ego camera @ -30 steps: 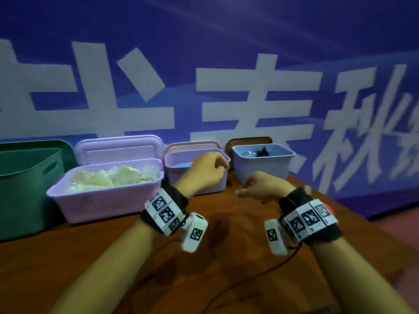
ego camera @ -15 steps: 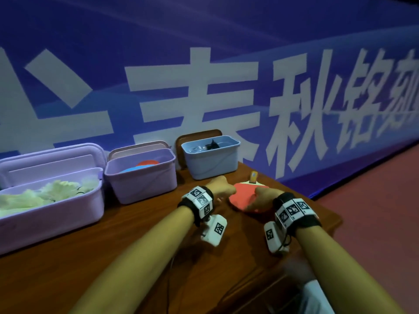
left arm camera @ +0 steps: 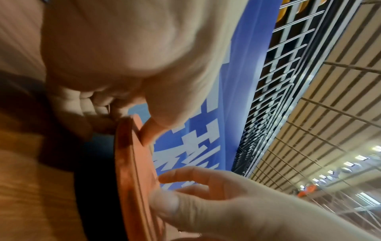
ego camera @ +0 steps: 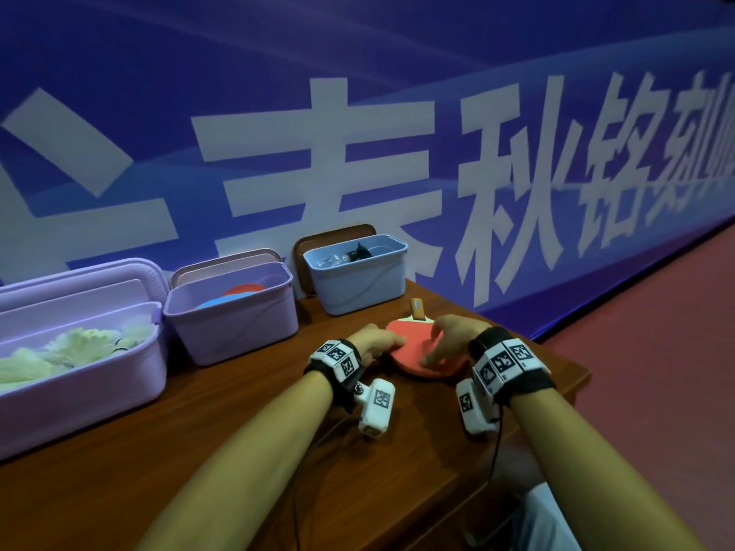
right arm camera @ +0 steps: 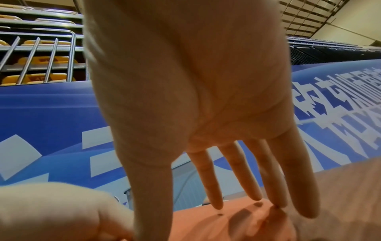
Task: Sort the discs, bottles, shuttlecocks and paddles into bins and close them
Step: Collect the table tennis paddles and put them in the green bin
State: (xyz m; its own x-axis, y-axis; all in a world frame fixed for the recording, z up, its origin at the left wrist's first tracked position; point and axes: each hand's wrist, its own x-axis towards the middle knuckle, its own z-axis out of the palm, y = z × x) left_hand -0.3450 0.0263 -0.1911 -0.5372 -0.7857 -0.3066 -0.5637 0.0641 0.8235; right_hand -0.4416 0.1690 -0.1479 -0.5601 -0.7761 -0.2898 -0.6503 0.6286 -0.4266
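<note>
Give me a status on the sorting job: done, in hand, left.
Done: shuttlecocks fill the big purple bin, discs lie in the small purple bin, something dark is in the blue bin.
In hand: both hands, left and right, on the red paddle.
Left: bin it; all three bins are open.

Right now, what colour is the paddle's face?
Red paddle, with a tan wooden handle; clearest in the head view.

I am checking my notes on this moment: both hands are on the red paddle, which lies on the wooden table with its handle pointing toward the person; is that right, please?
Not quite: the handle points away from the person, toward the blue bin, as the head view shows. The rest holds: the left hand and right hand are on the red paddle, which lies on the wooden table.
</note>
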